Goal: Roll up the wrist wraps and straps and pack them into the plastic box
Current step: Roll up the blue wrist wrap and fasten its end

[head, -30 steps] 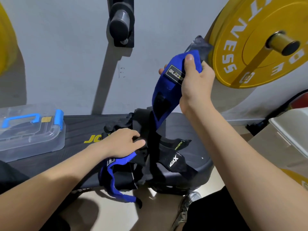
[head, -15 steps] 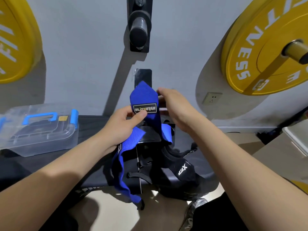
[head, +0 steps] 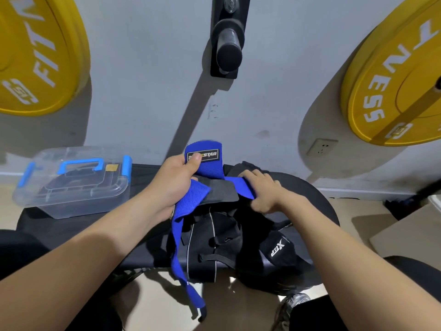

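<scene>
A blue wrist wrap [head: 207,163] with a black and yellow label is held over a black bench [head: 317,201]. My left hand [head: 175,181] grips its labelled end, thumb on the label. My right hand [head: 262,191] pinches the blue band further along, to the right. A long blue tail [head: 181,254] hangs down past the bench's front edge. Below the hands lies a heap of black straps and wraps [head: 222,244], one marked with white letters [head: 276,249]. The clear plastic box [head: 71,180] with blue handle and latches sits shut at the bench's left end.
Yellow weight plates hang on the grey wall at the left [head: 35,56] and right [head: 393,91]. A black peg [head: 228,46] sticks out between them. A wall socket [head: 322,146] sits low right. A cardboard box [head: 405,232] stands on the floor at right.
Both hands came down toward the bench with the blue wrap. My right hand moved from the wrap's top to the band on the right, and the wrap is now folded lower.
</scene>
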